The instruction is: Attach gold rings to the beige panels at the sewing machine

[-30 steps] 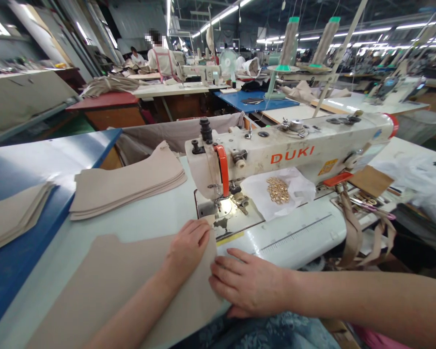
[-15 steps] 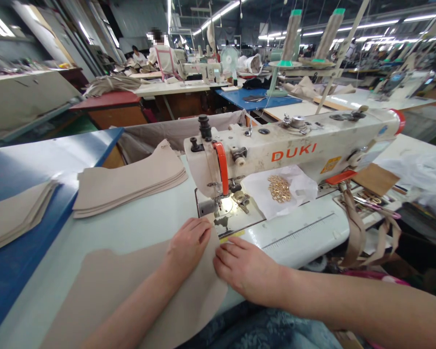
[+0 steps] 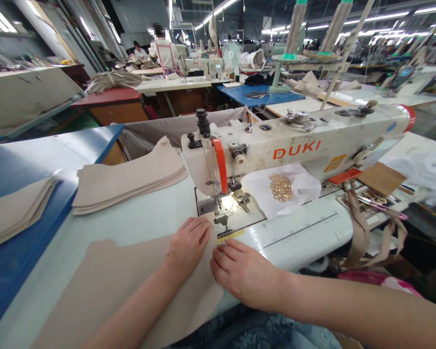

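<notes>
A large beige fabric panel (image 3: 127, 276) lies flat on the machine table in front of me. My left hand (image 3: 190, 241) presses on its upper right corner, fingers bent together and the thumb tucked in at the side. My right hand (image 3: 241, 271) is closed at the panel's right edge, its fingers curled; the fingertips' grip on the edge is partly hidden. Just beyond both hands stands a white sewing machine (image 3: 294, 140), its lit needle area (image 3: 225, 203) showing no fabric under the presser foot.
A stack of beige panels (image 3: 127, 184) lies behind my left hand, another stack (image 3: 18, 208) on the blue table at left. Gold metal rings (image 3: 280, 187) rest on white paper (image 3: 301, 194) under the machine arm. Beige strips (image 3: 358, 232) hang at right. A person (image 3: 163, 53) sits farther back.
The view has shifted slightly. Both hands stay at the panel's upper right corner and edge, with the right hand drawn a little toward the left. The machine and stacks look the same.
</notes>
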A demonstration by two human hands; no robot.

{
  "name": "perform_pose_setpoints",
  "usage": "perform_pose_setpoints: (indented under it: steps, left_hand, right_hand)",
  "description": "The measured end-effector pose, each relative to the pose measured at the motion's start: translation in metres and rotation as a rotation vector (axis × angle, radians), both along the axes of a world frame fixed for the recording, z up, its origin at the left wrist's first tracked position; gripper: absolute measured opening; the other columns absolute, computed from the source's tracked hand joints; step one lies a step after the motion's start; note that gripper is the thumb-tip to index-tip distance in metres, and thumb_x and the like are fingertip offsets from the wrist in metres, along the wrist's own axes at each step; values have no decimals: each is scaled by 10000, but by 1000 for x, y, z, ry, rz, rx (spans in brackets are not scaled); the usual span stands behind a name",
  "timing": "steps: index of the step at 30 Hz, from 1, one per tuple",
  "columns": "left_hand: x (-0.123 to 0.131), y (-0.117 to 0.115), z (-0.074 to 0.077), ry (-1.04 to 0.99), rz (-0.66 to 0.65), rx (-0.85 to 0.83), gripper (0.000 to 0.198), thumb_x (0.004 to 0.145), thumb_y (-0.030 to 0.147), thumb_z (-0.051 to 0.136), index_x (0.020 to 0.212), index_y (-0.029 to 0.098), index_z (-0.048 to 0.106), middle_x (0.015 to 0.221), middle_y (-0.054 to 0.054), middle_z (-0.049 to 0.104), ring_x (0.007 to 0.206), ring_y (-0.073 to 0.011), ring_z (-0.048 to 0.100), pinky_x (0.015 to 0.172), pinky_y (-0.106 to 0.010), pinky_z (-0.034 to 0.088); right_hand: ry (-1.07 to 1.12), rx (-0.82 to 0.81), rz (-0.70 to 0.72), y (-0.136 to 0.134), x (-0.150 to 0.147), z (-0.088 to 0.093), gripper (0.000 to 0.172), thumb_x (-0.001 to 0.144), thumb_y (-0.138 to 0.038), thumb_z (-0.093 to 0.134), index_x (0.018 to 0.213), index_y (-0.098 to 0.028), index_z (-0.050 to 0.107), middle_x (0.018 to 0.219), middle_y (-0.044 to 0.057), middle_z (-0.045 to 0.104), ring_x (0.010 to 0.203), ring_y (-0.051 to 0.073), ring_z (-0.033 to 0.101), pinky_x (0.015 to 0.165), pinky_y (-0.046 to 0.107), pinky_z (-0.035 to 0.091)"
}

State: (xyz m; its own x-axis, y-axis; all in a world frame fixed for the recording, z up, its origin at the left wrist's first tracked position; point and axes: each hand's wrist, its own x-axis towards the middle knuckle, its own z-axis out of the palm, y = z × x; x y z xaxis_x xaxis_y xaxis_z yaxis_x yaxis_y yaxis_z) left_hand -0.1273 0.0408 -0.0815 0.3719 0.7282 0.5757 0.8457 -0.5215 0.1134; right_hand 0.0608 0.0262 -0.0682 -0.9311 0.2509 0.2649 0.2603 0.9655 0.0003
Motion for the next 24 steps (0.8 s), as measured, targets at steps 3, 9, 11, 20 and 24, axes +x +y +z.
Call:
perform_pose_setpoints:
  steps: [3, 9, 11, 20, 24]
  left_hand:
    - [0, 0, 0, -2, 7, 17, 179, 878, 119, 450, 810, 166, 609, 803, -59, 682, 776, -190, 612, 754, -335, 530]
    - [-2, 0, 1, 34, -10, 35, 184, 882, 116, 452, 814, 155, 620, 809, -68, 680, 788, -192, 610, 766, -331, 526]
    - [-2, 0, 1, 40, -17, 28, 204, 887, 123, 439, 817, 161, 627, 806, -66, 681, 793, -193, 610, 762, -335, 528]
    - [-1, 0, 1, 61, -26, 40, 212, 894, 119, 437, 816, 156, 631, 806, -65, 680, 798, -192, 607, 773, -331, 521]
    - [0, 1, 1, 58, -33, 42, 201, 893, 109, 441, 814, 142, 623, 806, -69, 679, 793, -192, 604, 769, -328, 520]
  right_hand:
    - [8, 1, 0, 0, 0, 0, 227, 885, -201, 486, 1029, -63, 596, 1101, 185, 616, 992, 245, 551, 990, 406, 343]
    - [7, -3, -7, 0, 1, 1, 235, 888, -205, 473, 1035, -68, 595, 1115, 174, 613, 989, 249, 547, 988, 403, 351]
    - [8, -11, -5, 0, 1, 1, 231, 893, -205, 466, 1032, -73, 595, 1109, 175, 614, 987, 245, 546, 986, 404, 354]
    - [13, -40, 1, 0, 1, 0, 229, 891, -198, 478, 1028, -59, 598, 1110, 187, 608, 993, 250, 548, 992, 410, 347]
    - [21, -30, -5, 0, 2, 0, 221, 896, -202, 483, 1030, -70, 600, 1120, 167, 608, 991, 246, 544, 992, 403, 353]
